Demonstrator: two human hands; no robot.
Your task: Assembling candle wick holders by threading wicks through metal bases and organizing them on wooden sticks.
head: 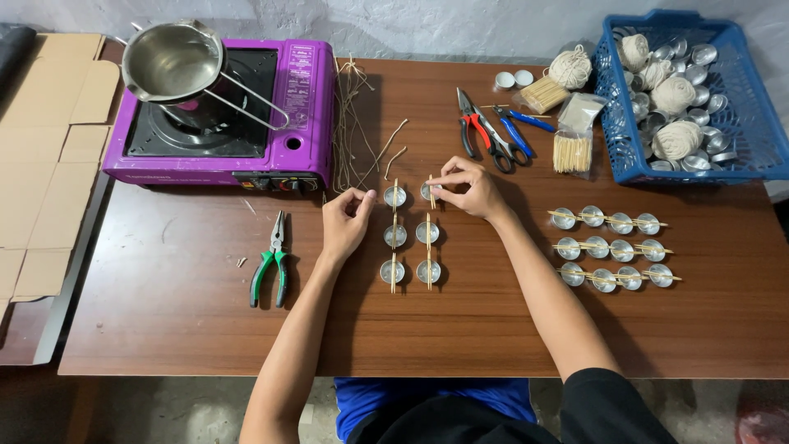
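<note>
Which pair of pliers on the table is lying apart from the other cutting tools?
The green-handled pliers, lying alone left of the left hand. The red-handled pliers and blue-handled scissors lie together at the far edge.

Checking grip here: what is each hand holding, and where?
Right hand pinches the top end of a wooden stick; left hand pinches something too small to tell.

Counted items on a wooden worktop (164, 329).
Six small metal cups (395, 236) by the hands, twelve cups (609, 247) at right, two pliers (272, 265).
</note>
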